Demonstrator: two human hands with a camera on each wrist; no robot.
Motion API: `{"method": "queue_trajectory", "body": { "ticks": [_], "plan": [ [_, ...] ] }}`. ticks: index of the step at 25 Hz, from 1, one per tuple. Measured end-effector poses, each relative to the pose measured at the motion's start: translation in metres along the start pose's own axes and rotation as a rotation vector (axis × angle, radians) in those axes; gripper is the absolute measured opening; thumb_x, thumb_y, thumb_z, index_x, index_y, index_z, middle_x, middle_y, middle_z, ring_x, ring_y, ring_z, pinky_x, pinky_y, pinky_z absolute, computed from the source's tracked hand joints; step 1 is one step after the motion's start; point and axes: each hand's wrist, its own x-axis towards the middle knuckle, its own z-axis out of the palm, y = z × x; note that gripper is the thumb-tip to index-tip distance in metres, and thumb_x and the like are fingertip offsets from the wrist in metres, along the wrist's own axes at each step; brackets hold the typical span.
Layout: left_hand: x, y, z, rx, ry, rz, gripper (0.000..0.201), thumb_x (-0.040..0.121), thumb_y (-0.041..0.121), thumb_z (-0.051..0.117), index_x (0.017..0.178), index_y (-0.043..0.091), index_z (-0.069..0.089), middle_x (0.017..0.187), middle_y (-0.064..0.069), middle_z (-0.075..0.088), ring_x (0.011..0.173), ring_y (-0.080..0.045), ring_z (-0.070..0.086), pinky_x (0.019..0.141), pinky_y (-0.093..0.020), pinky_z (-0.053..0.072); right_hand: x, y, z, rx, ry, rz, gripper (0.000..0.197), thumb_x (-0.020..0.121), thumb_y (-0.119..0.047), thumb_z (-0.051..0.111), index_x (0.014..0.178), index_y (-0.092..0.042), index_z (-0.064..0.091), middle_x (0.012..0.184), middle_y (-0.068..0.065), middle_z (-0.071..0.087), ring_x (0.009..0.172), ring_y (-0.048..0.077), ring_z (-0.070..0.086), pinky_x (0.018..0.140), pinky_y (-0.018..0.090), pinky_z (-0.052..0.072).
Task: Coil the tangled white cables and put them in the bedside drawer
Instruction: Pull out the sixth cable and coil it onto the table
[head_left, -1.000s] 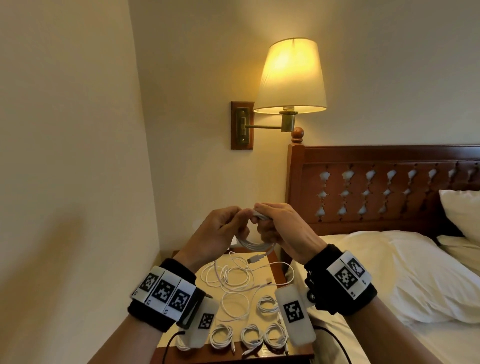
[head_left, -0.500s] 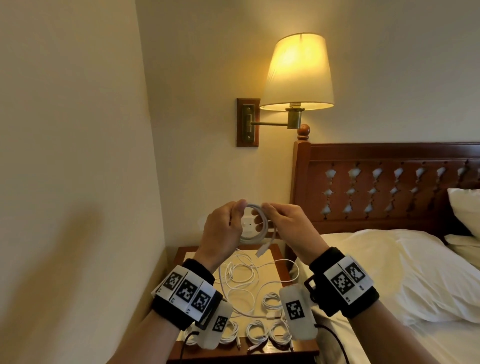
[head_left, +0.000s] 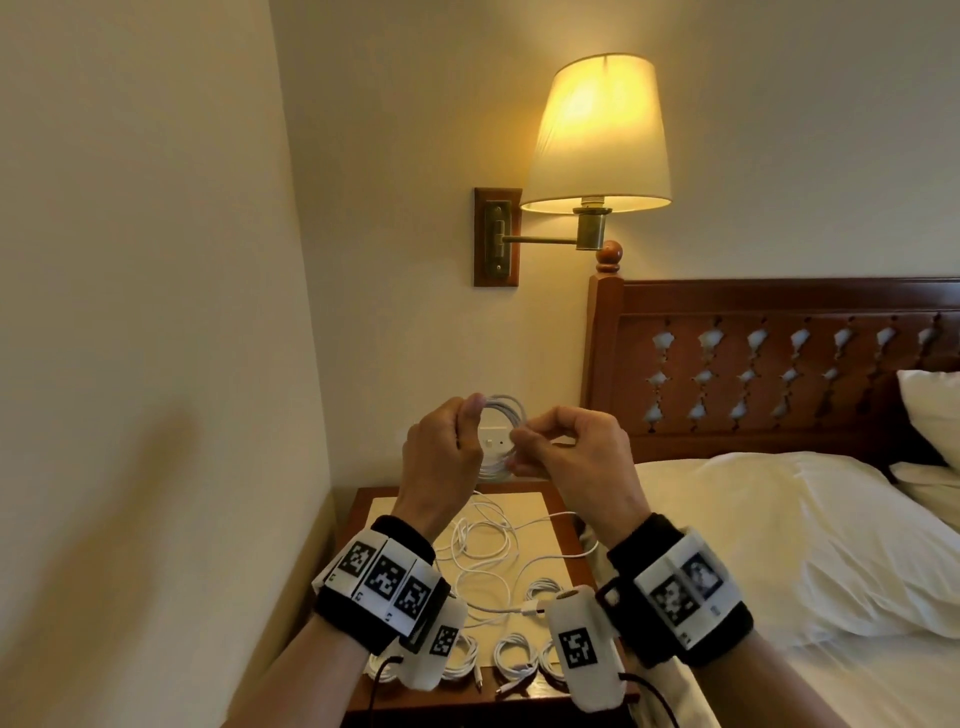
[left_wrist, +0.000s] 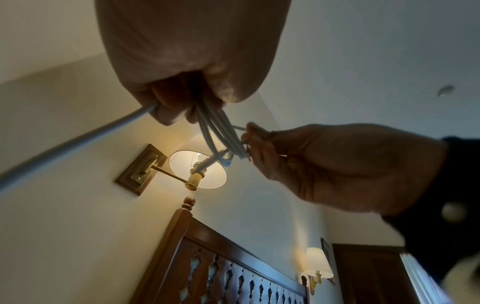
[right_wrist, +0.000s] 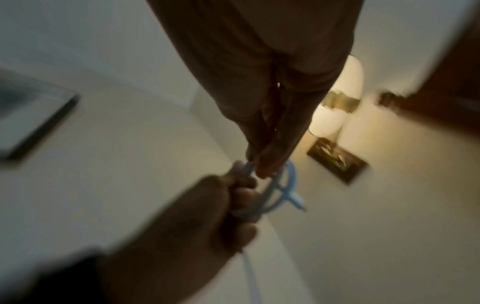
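Observation:
Both hands are raised above the bedside table (head_left: 553, 499). My left hand (head_left: 447, 457) grips a small round coil of white cable (head_left: 506, 410) on its left side, thumb on top. My right hand (head_left: 566, 457) pinches the cable's loose end at the coil's right side. In the left wrist view the coil (left_wrist: 221, 133) runs between my left fingers and the right hand (left_wrist: 337, 164). The right wrist view is blurred but shows the coil (right_wrist: 280, 189) between both hands. A tangle of white cables (head_left: 483, 551) lies on the table top. Several coiled cables (head_left: 514, 654) sit along its front edge.
A lit wall lamp (head_left: 597, 135) hangs above the table. A wall runs close on the left. The wooden headboard (head_left: 779, 364) and the bed with white pillows (head_left: 779, 535) lie to the right. The drawer is out of sight.
Both hands have lifted the cable higher and spread it into a visible round coil. The plug end that hung below the hands is now drawn up at the coil.

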Motion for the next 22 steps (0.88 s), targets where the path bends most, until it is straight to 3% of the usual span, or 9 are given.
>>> {"method": "queue_trajectory", "body": {
  "ticks": [2, 4, 7, 9, 11, 14, 16, 19, 22],
  "plan": [
    [-0.003, 0.003, -0.001, -0.089, -0.033, -0.039, 0.04, 0.102, 0.034, 0.041, 0.066, 0.022, 0.05, 0.053, 0.011, 0.04, 0.05, -0.003, 0.039, 0.049, -0.015, 0.03, 0.001, 0.013, 0.002, -0.484, 0.089, -0.202, 0.015, 0.079, -0.029, 0.078, 0.075, -0.017, 0.07, 0.068, -0.006, 0.069, 0.056, 0.006, 0.065, 0.051, 0.017, 0.049],
    [-0.007, 0.009, -0.001, -0.178, -0.073, -0.087, 0.043, 0.102, 0.036, 0.039, 0.063, 0.021, 0.046, 0.052, 0.011, 0.038, 0.047, -0.003, 0.034, 0.048, -0.015, 0.028, 0.006, 0.022, 0.001, -0.679, 0.177, -0.297, 0.027, 0.076, -0.039, 0.079, 0.067, -0.023, 0.06, 0.063, -0.01, 0.06, 0.055, 0.008, 0.055, 0.051, 0.029, 0.048],
    [-0.007, 0.015, -0.001, -0.246, -0.093, -0.118, 0.045, 0.103, 0.035, 0.037, 0.063, 0.017, 0.044, 0.05, 0.01, 0.034, 0.043, -0.004, 0.029, 0.046, -0.016, 0.025, 0.013, 0.032, 0.004, -0.504, 0.183, -0.41, 0.025, 0.08, -0.021, 0.076, 0.075, -0.018, 0.051, 0.076, -0.007, 0.06, 0.069, 0.01, 0.057, 0.064, 0.04, 0.054],
    [-0.006, 0.016, -0.001, -0.245, -0.075, -0.125, 0.044, 0.103, 0.034, 0.037, 0.064, 0.015, 0.046, 0.051, 0.007, 0.035, 0.044, -0.005, 0.029, 0.045, -0.015, 0.025, 0.014, 0.03, 0.008, -0.228, 0.05, -0.323, 0.019, 0.086, -0.011, 0.07, 0.087, -0.011, 0.051, 0.087, -0.001, 0.07, 0.085, 0.011, 0.068, 0.081, 0.04, 0.056],
    [-0.004, 0.013, -0.003, -0.245, -0.06, -0.14, 0.044, 0.103, 0.034, 0.037, 0.066, 0.014, 0.047, 0.054, 0.004, 0.036, 0.045, -0.005, 0.029, 0.045, -0.016, 0.026, 0.012, 0.024, 0.006, -0.046, -0.088, -0.216, 0.017, 0.09, -0.009, 0.064, 0.096, -0.004, 0.048, 0.088, 0.009, 0.073, 0.085, 0.017, 0.072, 0.084, 0.042, 0.057],
    [0.0, 0.008, -0.009, -0.272, -0.051, -0.201, 0.044, 0.103, 0.037, 0.037, 0.066, 0.016, 0.049, 0.052, 0.006, 0.035, 0.045, -0.005, 0.028, 0.047, -0.019, 0.027, 0.012, 0.016, -0.007, -0.017, -0.355, -0.148, 0.029, 0.087, -0.005, 0.067, 0.108, -0.006, 0.047, 0.096, 0.013, 0.069, 0.091, 0.024, 0.07, 0.085, 0.041, 0.058],
    [0.001, 0.007, -0.011, -0.291, -0.05, -0.24, 0.044, 0.102, 0.039, 0.037, 0.067, 0.016, 0.05, 0.05, 0.009, 0.035, 0.045, -0.005, 0.027, 0.048, -0.021, 0.026, 0.013, 0.013, -0.013, -0.086, -0.482, -0.159, 0.04, 0.082, 0.004, 0.069, 0.112, -0.01, 0.046, 0.104, 0.012, 0.065, 0.098, 0.022, 0.068, 0.089, 0.034, 0.056],
    [-0.001, 0.009, -0.008, -0.317, -0.059, -0.242, 0.045, 0.103, 0.038, 0.037, 0.065, 0.016, 0.047, 0.049, 0.01, 0.032, 0.044, -0.004, 0.026, 0.046, -0.017, 0.027, 0.013, 0.018, -0.013, -0.313, -0.321, -0.252, 0.039, 0.078, 0.008, 0.071, 0.105, -0.007, 0.047, 0.094, 0.01, 0.066, 0.087, 0.017, 0.068, 0.078, 0.028, 0.058],
    [0.004, 0.008, -0.012, -0.332, -0.037, -0.258, 0.047, 0.102, 0.038, 0.04, 0.06, 0.018, 0.042, 0.046, 0.012, 0.029, 0.044, -0.005, 0.023, 0.047, -0.021, 0.025, 0.01, 0.025, -0.013, -0.276, -0.263, -0.131, 0.039, 0.078, 0.012, 0.07, 0.106, -0.002, 0.046, 0.086, 0.012, 0.064, 0.076, 0.015, 0.068, 0.07, 0.025, 0.058]
  ]
}}
